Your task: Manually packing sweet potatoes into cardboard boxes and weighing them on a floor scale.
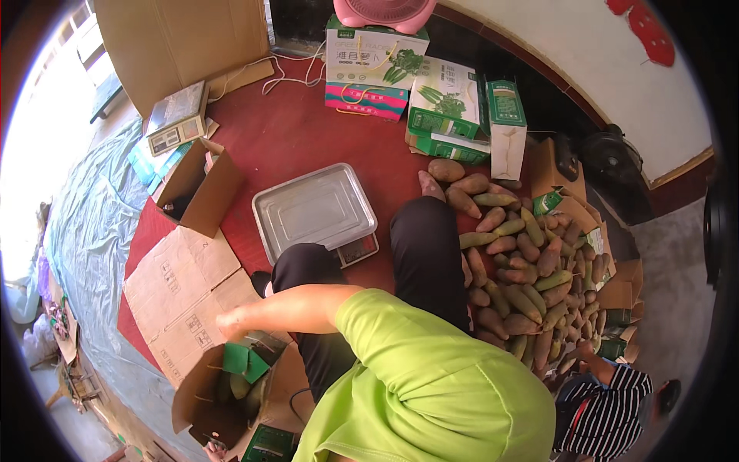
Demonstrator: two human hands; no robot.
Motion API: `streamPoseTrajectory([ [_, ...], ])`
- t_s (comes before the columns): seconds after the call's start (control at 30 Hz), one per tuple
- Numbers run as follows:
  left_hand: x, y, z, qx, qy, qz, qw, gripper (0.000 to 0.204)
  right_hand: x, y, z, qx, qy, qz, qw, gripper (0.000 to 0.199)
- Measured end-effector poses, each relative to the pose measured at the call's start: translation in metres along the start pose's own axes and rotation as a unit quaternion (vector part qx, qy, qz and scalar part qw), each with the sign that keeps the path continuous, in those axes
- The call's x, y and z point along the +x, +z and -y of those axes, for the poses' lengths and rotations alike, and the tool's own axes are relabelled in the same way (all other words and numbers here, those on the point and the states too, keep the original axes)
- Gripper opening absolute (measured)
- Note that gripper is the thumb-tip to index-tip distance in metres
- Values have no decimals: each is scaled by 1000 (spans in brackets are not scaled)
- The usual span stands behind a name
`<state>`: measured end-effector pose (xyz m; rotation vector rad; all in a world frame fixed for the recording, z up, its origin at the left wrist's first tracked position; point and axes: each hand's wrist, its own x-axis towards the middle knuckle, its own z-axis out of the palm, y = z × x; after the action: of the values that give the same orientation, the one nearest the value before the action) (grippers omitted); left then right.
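My right arm reaches across to the left, with my right hand [231,326] at the upper side of an opened cardboard box [202,416]. Its fingers point down and are too indistinct to read. Inside this box lie several long green radishes [240,385], partly under a folded green card flap [245,362]. What looks like my left hand [215,450] shows at the lower rim, by the box's near side; its fingers are mostly cut off. Ahead of my knees, a scale [358,249] carries a shallow metal tray [315,212] with nothing on it.
A large heap of earthy radishes [531,277] spreads to my right. Flattened cardboard [181,292] and a small carton [204,192] lie left. Printed gift boxes [446,96] and a pink fan [385,11] stand ahead. A person in stripes [604,408] works beyond the heap.
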<state>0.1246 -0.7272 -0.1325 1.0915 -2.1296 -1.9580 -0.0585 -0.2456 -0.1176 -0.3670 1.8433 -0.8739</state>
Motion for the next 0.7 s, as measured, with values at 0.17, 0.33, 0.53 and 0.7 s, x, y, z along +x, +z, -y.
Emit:
streamPoseTrajectory([
  [0.17,7,22,-39,38,70,7,997,52,-110,-40,17,134,-78,-186,970,34],
  [0.33,13,81,-114,84,148,32,985,53,-151,-82,-34,28,-193,-357,913,31],
  [0.53,-52,185,-204,120,234,58,963,52,-313,-121,-84,81,-200,-501,838,32],
  [0.7,-155,361,-253,115,344,226,904,41,-396,-126,-201,67,-114,-660,740,30],
])
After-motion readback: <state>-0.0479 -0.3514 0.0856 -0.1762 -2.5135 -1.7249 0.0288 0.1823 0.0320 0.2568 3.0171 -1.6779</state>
